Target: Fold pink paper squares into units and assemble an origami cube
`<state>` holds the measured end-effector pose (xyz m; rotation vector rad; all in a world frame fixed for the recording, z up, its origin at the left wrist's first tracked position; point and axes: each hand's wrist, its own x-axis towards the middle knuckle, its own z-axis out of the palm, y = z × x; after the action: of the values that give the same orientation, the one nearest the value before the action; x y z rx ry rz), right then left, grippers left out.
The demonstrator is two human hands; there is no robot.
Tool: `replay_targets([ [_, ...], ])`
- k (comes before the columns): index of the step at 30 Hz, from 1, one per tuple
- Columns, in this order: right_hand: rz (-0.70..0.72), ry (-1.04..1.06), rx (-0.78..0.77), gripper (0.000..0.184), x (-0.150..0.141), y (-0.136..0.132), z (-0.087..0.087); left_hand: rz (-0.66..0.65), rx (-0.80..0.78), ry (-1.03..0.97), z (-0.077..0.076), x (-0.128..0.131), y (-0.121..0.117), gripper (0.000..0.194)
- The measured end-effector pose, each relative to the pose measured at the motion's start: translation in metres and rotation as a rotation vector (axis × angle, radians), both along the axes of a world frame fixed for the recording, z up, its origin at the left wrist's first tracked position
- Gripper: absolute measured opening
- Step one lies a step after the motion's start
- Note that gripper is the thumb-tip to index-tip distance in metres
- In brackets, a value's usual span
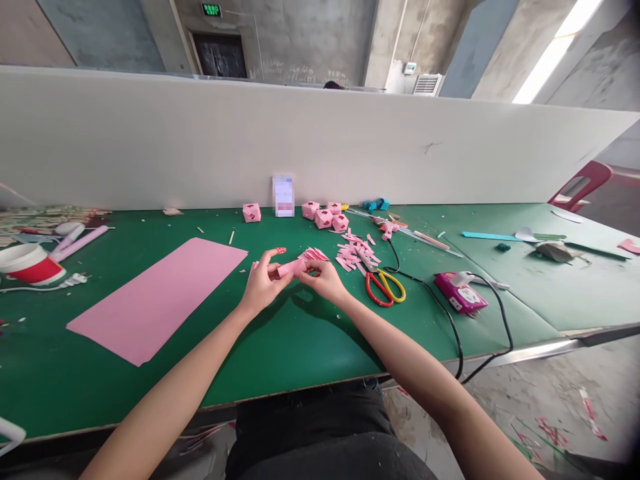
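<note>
Your left hand (260, 288) and right hand (326, 280) pinching a pink paper strip (291, 268), the strip bridging the gap between them, above the green table (280, 373), its left end apparently hidden.

One left hand (261, 283), one right hand (323, 277) and five pink boxes (324, 219) are showing, while one pink paper rectangle (163, 297), one phone (283, 197), one pair of scissors (380, 289) and one cup (37, 267) are resting nearby

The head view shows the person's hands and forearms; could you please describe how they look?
The left hand and right hand are ungloved, and no sleeve, watch or bracelet shows on the forearms. One left fingertip bears a reddish mark, too small to identify.
</note>
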<state>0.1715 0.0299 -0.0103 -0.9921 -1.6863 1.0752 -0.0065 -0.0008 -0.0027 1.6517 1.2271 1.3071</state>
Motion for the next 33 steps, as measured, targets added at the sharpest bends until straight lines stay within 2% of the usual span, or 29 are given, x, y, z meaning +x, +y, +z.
replay_targets([
  [6,-0.182,-0.268,0.255,0.013,0.0,0.002,-0.005,0.074,0.138,0.207,-0.004,0.002,0.0,0.046],
  [10,-0.251,-0.28,0.227,0.007,0.007,0.01,-0.006,0.077,0.113,0.2,-0.001,0.003,-0.002,0.046],
  [14,-0.341,-0.255,0.177,0.005,0.015,0.015,-0.003,0.08,0.061,0.113,0.003,0.002,-0.004,0.046],
  [17,-0.278,-0.167,0.128,0.01,0.012,0.011,0.0,0.066,0.026,-0.009,0.003,0.002,-0.002,0.049],
  [19,-0.163,-0.099,0.11,0.017,0.007,0.006,0.001,0.06,0.012,-0.068,0.002,0.002,0.0,0.052],
  [21,-0.03,-0.063,0.111,0.025,0.002,0.002,0.001,0.06,0.008,-0.067,0.001,0.002,0.001,0.054],
  [23,0.042,-0.067,0.126,0.03,-0.001,-0.001,0.0,0.063,0.015,-0.011,0.001,0.002,0.001,0.054],
  [29,-0.033,-0.154,0.177,0.036,-0.002,-0.002,-0.004,0.142,0.093,0.235,0.001,0.005,-0.001,0.045],
  [33,-0.051,-0.153,0.187,0.032,-0.003,-0.003,-0.002,0.187,0.091,0.25,-0.001,0.004,0.002,0.044],
])
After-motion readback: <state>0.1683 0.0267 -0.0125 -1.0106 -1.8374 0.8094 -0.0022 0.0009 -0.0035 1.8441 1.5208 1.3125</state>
